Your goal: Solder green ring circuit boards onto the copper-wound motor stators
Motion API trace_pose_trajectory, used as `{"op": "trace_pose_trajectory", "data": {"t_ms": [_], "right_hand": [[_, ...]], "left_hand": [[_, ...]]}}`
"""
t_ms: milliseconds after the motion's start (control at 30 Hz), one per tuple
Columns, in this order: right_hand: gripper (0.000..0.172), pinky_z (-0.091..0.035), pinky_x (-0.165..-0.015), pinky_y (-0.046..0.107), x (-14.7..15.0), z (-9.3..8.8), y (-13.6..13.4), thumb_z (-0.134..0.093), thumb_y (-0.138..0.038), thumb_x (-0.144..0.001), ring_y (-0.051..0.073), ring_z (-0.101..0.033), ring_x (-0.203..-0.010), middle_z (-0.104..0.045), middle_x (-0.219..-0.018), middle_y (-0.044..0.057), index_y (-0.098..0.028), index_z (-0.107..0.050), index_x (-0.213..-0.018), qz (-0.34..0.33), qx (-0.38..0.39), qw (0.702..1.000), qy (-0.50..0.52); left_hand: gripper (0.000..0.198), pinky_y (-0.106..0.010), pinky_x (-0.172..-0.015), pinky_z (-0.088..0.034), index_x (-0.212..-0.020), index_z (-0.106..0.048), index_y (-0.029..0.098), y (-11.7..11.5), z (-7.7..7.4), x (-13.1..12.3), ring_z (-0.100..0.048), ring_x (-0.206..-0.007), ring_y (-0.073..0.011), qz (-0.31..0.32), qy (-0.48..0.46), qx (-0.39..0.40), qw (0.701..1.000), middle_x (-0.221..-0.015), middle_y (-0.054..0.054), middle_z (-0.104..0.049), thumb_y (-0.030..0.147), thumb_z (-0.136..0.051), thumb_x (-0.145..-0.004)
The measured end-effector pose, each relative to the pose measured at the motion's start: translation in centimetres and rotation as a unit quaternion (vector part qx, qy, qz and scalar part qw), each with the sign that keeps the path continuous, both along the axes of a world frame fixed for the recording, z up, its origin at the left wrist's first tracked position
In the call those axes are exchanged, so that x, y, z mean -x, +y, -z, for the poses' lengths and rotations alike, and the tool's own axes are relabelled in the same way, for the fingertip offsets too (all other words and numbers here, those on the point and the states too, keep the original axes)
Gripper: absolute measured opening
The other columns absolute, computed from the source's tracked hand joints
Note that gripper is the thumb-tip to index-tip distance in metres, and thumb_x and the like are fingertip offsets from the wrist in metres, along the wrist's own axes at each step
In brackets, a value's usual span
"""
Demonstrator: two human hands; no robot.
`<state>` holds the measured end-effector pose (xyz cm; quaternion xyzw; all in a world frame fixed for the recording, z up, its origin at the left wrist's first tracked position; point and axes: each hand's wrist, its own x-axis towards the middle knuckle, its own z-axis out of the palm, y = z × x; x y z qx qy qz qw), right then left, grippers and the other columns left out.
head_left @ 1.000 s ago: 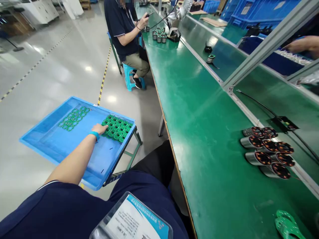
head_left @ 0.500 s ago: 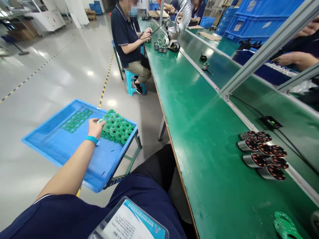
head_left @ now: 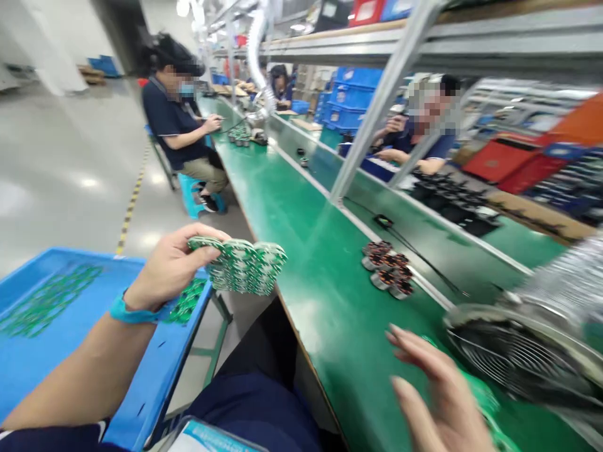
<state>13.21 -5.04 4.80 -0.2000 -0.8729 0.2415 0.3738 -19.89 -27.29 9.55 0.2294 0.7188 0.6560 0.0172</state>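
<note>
My left hand [head_left: 162, 267] grips a panel of joined round green circuit boards [head_left: 247, 267] by its left end, raised over the gap between the tray and the bench. Below it, more green circuit boards [head_left: 186, 304] lie in the blue tray [head_left: 94, 361], and another group of boards [head_left: 51, 298] rests at the tray's left. My right hand [head_left: 443, 392] is over the green bench [head_left: 330, 314], fingers apart with nothing in them. Just beyond it are green parts [head_left: 483, 392], partly hidden by the hand and blurred.
Several metal cylinders with copper windings [head_left: 389, 270] stand on the bench by the divider rail. A round black grille on a foil duct [head_left: 509, 351] is at right. A co-worker [head_left: 174, 125] sits at the bench's far left; another person [head_left: 424, 132] works across the divider.
My left hand has lifted the circuit board panel from the tray and brought it toward the bench. My right hand has come into view. The head view has turned right and up.
</note>
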Motion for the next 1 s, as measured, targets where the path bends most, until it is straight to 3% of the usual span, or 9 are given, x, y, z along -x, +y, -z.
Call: {"op": "trace_pose_trajectory", "data": {"t_ms": [67, 167, 267, 333, 400, 500, 633, 767, 1000], "right_hand": [[0.053, -0.059, -0.096, 0.044, 3.2, -1.7, -1.4, -0.06, -0.047, -0.095, 0.028, -0.064, -0.124, -0.061, -0.14, 0.015, -0.027, -0.047, -0.143, -0.036, 0.038, 0.997, 0.054], [0.06, -0.057, -0.102, 0.043, 6.4, -2.6, -1.3, -0.064, -0.048, -0.093, 0.026, -0.062, -0.13, -0.059, -0.145, 0.014, -0.027, -0.041, -0.144, -0.077, 0.118, 0.98, 0.143], [0.035, -0.061, -0.088, 0.037, 6.3, -1.3, 0.0, -0.062, -0.044, -0.093, 0.02, -0.073, -0.098, -0.074, -0.106, 0.006, -0.025, -0.054, -0.121, -0.006, 0.2, 0.956, 0.215], [0.033, -0.061, -0.086, 0.036, 5.3, 0.0, 0.4, -0.063, -0.043, -0.091, 0.019, -0.073, -0.093, -0.074, -0.098, 0.005, -0.024, -0.055, -0.118, 0.024, 0.212, 0.954, 0.213], [0.042, -0.061, -0.091, 0.039, 4.5, 0.9, 0.5, -0.064, -0.041, -0.09, 0.021, -0.072, -0.101, -0.072, -0.11, 0.008, -0.024, -0.051, -0.127, 0.028, 0.19, 0.962, 0.195], [0.056, -0.058, -0.099, 0.046, 4.3, 1.5, 0.1, -0.059, -0.034, -0.094, 0.024, -0.068, -0.115, -0.06, -0.138, 0.015, -0.027, -0.036, -0.144, 0.067, 0.113, 0.972, 0.194], [0.065, -0.056, -0.103, 0.052, 4.5, 1.8, -0.1, -0.053, -0.024, -0.098, 0.028, -0.06, -0.129, -0.046, -0.152, 0.015, -0.033, -0.023, -0.154, 0.151, -0.036, 0.974, 0.163], [0.068, -0.058, -0.099, 0.05, 3.6, 1.5, 0.3, -0.056, -0.019, -0.095, 0.028, -0.059, -0.129, -0.048, -0.15, 0.013, -0.036, -0.027, -0.155, 0.176, -0.167, 0.962, 0.122], [0.062, -0.054, -0.102, 0.048, 1.8, 0.6, 1.2, -0.057, -0.016, -0.094, 0.027, -0.057, -0.132, -0.053, -0.149, 0.008, -0.039, -0.04, -0.149, 0.177, -0.242, 0.951, 0.074]], "left_hand": [[0.021, -0.038, -0.072, -0.061, -0.081, -0.077, 0.024, 4.4, -1.4, -3.0, -0.071, -0.079, -0.0258, 0.188, 0.027, -0.009, 0.982, -0.087, -0.007, -0.078, 0.041, -0.083, -0.071], [0.01, -0.037, -0.078, -0.062, -0.085, -0.077, 0.025, 10.1, -1.6, -7.4, -0.073, -0.086, -0.0244, 0.365, 0.055, -0.03, 0.929, -0.091, -0.007, -0.078, 0.034, -0.074, -0.082], [0.019, -0.034, -0.079, -0.062, -0.101, -0.073, 0.025, 13.4, -0.1, -9.8, -0.072, -0.089, -0.0231, 0.468, 0.043, -0.033, 0.882, -0.098, -0.006, -0.076, 0.03, -0.073, -0.083], [0.03, -0.032, -0.077, -0.061, -0.109, -0.07, 0.026, 14.6, 1.1, -10.3, -0.071, -0.09, -0.0223, 0.491, 0.04, -0.024, 0.87, -0.101, -0.006, -0.074, 0.031, -0.075, -0.081], [0.031, -0.031, -0.08, -0.06, -0.111, -0.069, 0.025, 15.2, 1.8, -10.5, -0.07, -0.094, -0.023, 0.495, 0.047, -0.02, 0.868, -0.106, -0.007, -0.073, 0.033, -0.075, -0.082], [0.027, -0.034, -0.089, -0.058, -0.112, -0.069, 0.024, 15.7, 1.9, -11.0, -0.069, -0.104, -0.0249, 0.483, 0.047, -0.02, 0.874, -0.112, -0.008, -0.073, 0.04, -0.065, -0.089], [0.029, -0.037, -0.095, -0.055, -0.108, -0.068, 0.024, 16.3, 1.9, -12.0, -0.068, -0.105, -0.0254, 0.43, 0.019, -0.035, 0.902, -0.11, -0.008, -0.074, 0.046, -0.06, -0.092], [0.036, -0.038, -0.097, -0.053, -0.107, -0.069, 0.022, 16.6, 2.5, -12.0, -0.067, -0.105, -0.0263, 0.447, 0.001, -0.047, 0.893, -0.109, -0.009, -0.073, 0.054, -0.06, -0.092], [0.058, -0.036, -0.086, -0.055, -0.105, -0.071, 0.021, 17.3, 2.0, -11.8, -0.067, -0.097, -0.0251, 0.469, -0.099, -0.062, 0.875, -0.106, -0.009, -0.074, 0.072, -0.045, -0.092]]}}
